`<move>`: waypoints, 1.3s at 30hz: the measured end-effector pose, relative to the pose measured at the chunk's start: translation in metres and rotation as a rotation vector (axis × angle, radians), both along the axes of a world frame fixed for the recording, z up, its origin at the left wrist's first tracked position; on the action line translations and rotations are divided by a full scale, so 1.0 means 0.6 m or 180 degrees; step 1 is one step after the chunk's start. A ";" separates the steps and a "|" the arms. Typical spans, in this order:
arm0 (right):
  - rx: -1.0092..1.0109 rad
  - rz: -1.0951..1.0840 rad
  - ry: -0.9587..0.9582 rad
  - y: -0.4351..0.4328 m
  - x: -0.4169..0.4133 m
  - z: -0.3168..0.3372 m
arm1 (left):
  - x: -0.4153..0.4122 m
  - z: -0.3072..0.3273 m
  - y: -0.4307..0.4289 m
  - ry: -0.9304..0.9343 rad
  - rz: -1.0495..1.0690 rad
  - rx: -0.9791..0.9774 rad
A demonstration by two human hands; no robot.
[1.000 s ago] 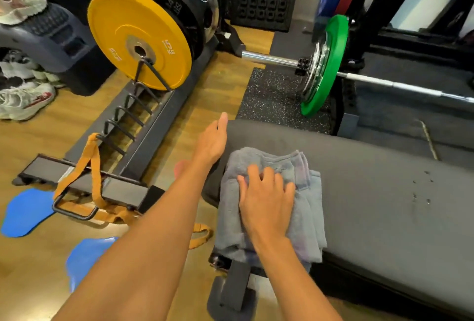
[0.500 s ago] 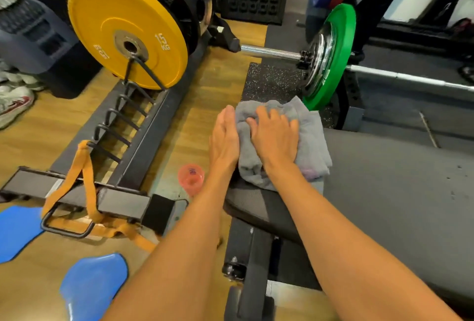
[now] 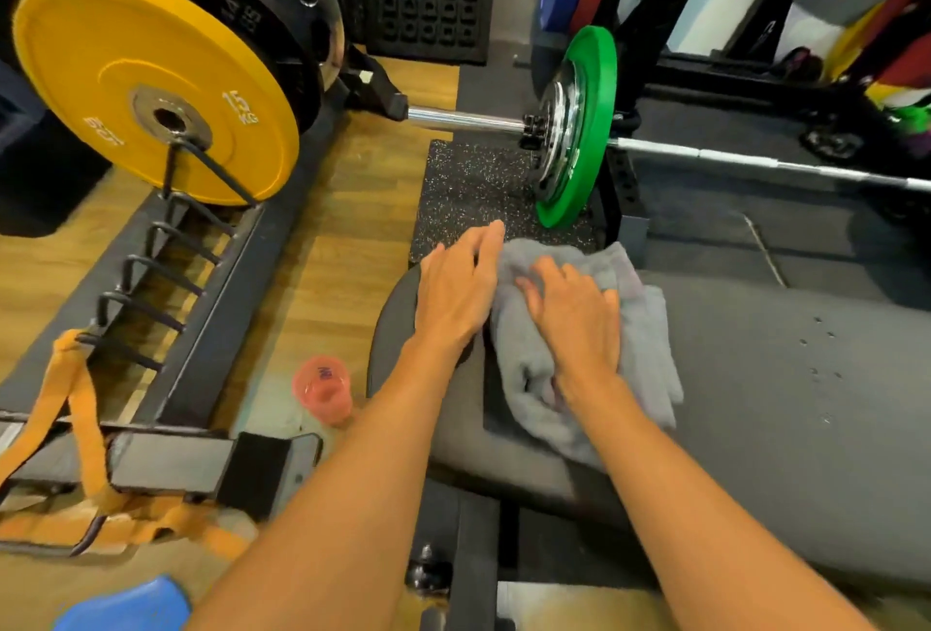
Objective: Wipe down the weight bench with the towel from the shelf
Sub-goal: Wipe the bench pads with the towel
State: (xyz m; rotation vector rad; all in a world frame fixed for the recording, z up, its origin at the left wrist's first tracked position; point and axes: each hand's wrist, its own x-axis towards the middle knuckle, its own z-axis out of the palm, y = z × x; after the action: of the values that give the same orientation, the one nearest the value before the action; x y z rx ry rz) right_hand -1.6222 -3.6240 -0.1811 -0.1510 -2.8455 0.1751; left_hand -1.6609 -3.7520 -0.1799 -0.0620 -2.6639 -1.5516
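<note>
A folded grey towel (image 3: 640, 328) lies on the left end of the dark grey padded weight bench (image 3: 786, 403). My right hand (image 3: 574, 328) presses flat on top of the towel, fingers spread and pointing away from me. My left hand (image 3: 458, 293) rests with straight fingers on the bench's rounded end, touching the towel's left edge. A few small droplets dot the pad to the right of the towel.
A pink cup (image 3: 322, 388) stands on the wooden floor left of the bench. A plate rack (image 3: 211, 308) with a yellow 15 kg plate (image 3: 151, 81) and an orange strap (image 3: 80, 408) is at left. A barbell (image 3: 755, 161) with a green plate (image 3: 579, 126) lies just beyond the bench.
My right hand slid the towel from the near edge to the far left end of the bench, then slightly back. My left hand moved in to sit beside the towel.
</note>
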 end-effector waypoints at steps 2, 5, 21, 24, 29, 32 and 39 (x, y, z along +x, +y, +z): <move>-0.0107 0.0003 -0.0179 0.012 -0.094 0.002 | -0.006 -0.017 -0.003 0.0205 0.0040 0.0109; -0.0145 0.0019 -0.0168 0.009 -0.123 0.006 | -0.006 -0.009 -0.007 0.0248 0.0079 0.0160; -0.0055 -0.0048 0.0172 0.089 0.135 0.006 | -0.003 0.022 0.088 0.0282 -0.0591 -0.1074; -0.0028 -0.0150 0.0042 0.118 -0.026 0.001 | -0.009 -0.009 0.084 0.0499 -0.0514 -0.0874; -0.0128 -0.0053 -0.0121 0.132 -0.098 0.016 | -0.018 -0.021 0.074 0.0604 -0.0531 -0.0855; -0.0205 0.0032 -0.0041 0.141 0.022 0.022 | -0.010 -0.005 0.083 0.0657 -0.0539 -0.1380; -0.0161 -0.0012 0.0049 0.193 0.260 0.029 | 0.012 0.037 0.189 -0.0166 -0.0779 -0.1379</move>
State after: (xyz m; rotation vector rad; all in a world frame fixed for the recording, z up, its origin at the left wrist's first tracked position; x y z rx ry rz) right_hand -1.4660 -3.5081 -0.1634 -0.1646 -2.8265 0.2467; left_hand -1.6535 -3.6385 -0.1578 -0.3832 -3.0792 -1.0004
